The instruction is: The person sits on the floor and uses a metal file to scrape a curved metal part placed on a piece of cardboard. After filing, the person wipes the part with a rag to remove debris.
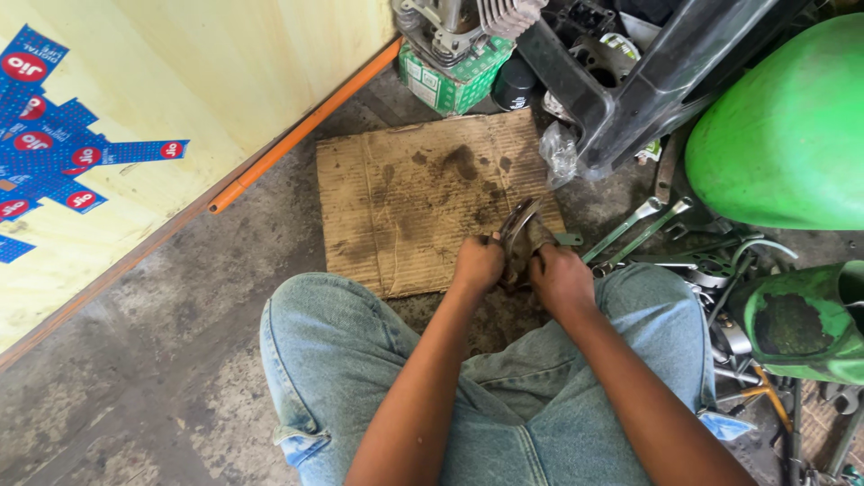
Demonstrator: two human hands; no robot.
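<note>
Curved metal part, dark and greasy, sits clamped between both hands just above the near edge of the cardboard sheet, which lies flat on the concrete floor. Going by size around it: a yellow wall runs along the left, with blue stickers on it and an orange pipe along its foot. A green fuel tank fills the right side, with a second green part below it. A black plastic crate stands past the far right corner of the cardboard, with a clear plastic bag touching that corner. An engine block rests on a green box beyond the far edge, with a black canister just beside it. Spanners and loose metal pieces lie crowded on the floor close to the right hand. The person's jeans-clad knees frame the hands on both sides. The left hand is closed on the part's left side, and the right hand is wrapped round its right side, fingers hiding the lower half of the part
</note>
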